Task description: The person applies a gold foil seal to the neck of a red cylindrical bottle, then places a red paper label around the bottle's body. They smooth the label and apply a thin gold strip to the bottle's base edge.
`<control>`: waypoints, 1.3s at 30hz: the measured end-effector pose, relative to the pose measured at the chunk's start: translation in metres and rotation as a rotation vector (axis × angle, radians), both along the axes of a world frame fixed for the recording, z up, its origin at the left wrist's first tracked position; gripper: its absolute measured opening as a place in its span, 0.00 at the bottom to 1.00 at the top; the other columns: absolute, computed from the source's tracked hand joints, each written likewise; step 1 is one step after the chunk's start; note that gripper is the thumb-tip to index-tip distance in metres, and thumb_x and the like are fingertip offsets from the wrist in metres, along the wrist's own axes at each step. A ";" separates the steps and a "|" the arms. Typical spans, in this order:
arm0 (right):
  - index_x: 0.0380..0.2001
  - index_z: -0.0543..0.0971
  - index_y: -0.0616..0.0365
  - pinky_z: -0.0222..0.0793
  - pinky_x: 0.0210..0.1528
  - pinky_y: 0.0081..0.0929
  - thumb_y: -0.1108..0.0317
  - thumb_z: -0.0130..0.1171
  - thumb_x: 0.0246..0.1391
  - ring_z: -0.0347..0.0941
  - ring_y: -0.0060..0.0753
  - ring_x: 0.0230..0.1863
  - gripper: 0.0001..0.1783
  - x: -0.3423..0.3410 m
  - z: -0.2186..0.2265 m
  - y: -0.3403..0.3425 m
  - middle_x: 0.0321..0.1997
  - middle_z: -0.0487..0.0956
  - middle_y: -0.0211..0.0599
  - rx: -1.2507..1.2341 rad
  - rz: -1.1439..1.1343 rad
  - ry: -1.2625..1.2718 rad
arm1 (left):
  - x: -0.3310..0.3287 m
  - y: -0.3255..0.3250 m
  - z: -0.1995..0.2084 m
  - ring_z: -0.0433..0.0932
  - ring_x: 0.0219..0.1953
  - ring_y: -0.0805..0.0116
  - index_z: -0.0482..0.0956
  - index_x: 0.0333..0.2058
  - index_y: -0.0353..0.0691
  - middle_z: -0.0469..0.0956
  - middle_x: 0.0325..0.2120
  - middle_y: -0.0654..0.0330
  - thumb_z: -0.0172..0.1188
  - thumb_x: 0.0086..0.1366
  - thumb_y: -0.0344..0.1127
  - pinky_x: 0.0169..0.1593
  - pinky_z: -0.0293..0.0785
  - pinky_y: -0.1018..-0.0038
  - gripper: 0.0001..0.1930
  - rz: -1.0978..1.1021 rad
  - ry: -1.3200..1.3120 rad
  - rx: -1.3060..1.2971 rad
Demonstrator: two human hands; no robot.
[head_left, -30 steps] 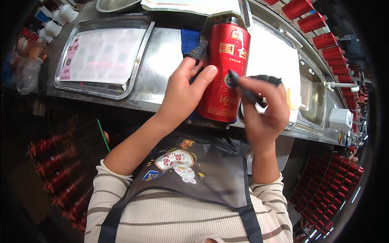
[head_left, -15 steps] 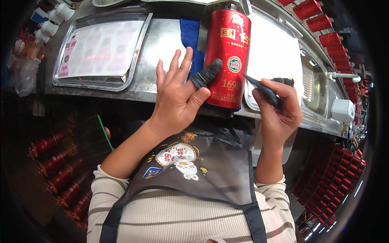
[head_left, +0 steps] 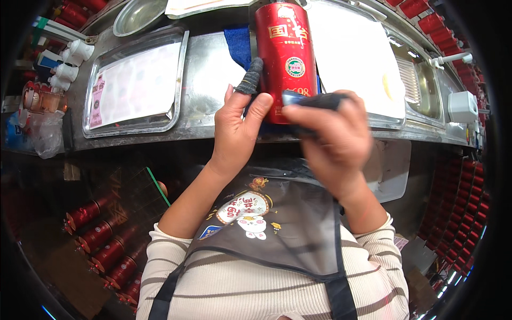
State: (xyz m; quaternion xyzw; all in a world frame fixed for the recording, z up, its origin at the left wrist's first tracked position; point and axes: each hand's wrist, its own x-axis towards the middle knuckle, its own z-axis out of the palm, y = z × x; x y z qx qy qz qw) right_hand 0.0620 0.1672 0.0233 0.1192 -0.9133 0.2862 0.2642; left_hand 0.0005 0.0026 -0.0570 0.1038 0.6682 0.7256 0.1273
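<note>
A glossy red bottle point(head_left: 274, 50) with gold and white print and a round green-and-white emblem lies on blue cloth point(head_left: 238, 47) at the counter's front edge. My left hand point(head_left: 234, 125) grips its lower left side. The thumb presses near its base, and the index finger, wrapped in a black cover, lies along its edge; the other fingers are partly hidden. My right hand point(head_left: 341, 141), smeared by motion, is closed around a dark pointed tool point(head_left: 325, 101), whose kind I cannot make out. The tool's tip reaches the print low on the bottle.
A metal tray point(head_left: 178, 88) with a sheet of pale labels point(head_left: 136, 85) sits at the left. White sheets point(head_left: 352, 69) lie right of the bottle, before a sink point(head_left: 429, 101). A round metal bowl point(head_left: 140, 18) stands at the back. Red bottles point(head_left: 453, 218) are stacked at the right.
My left hand has gone from spread fingers to gripping the bottle's side. My right hand has moved left, bringing the tool over the bottle's lower part. The view has shifted slightly.
</note>
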 end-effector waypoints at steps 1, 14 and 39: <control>0.38 0.87 0.52 0.70 0.40 0.34 0.82 0.64 0.30 0.73 0.39 0.37 0.25 0.003 -0.009 -0.008 0.33 0.78 0.35 0.053 0.074 0.024 | -0.002 0.002 -0.003 0.74 0.50 0.74 0.71 0.61 0.32 0.80 0.51 0.56 0.57 0.73 0.39 0.62 0.61 0.69 0.24 0.018 -0.038 0.021; 0.39 0.82 0.60 0.73 0.38 0.24 0.77 0.71 0.45 0.77 0.25 0.35 0.15 0.023 0.013 0.008 0.37 0.81 0.36 -0.549 -0.111 -0.266 | 0.040 -0.019 0.023 0.54 0.71 0.37 0.76 0.57 0.31 0.55 0.68 0.33 0.52 0.72 0.51 0.70 0.32 0.40 0.27 -0.142 0.544 -0.437; 0.36 0.77 0.63 0.71 0.39 0.19 0.72 0.65 0.56 0.72 0.18 0.34 0.08 -0.031 -0.047 0.054 0.33 0.79 0.30 -0.911 -0.380 -0.305 | -0.020 -0.002 0.019 0.46 0.72 0.30 0.83 0.45 0.35 0.48 0.70 0.32 0.45 0.75 0.55 0.69 0.28 0.36 0.27 -0.006 0.582 -0.668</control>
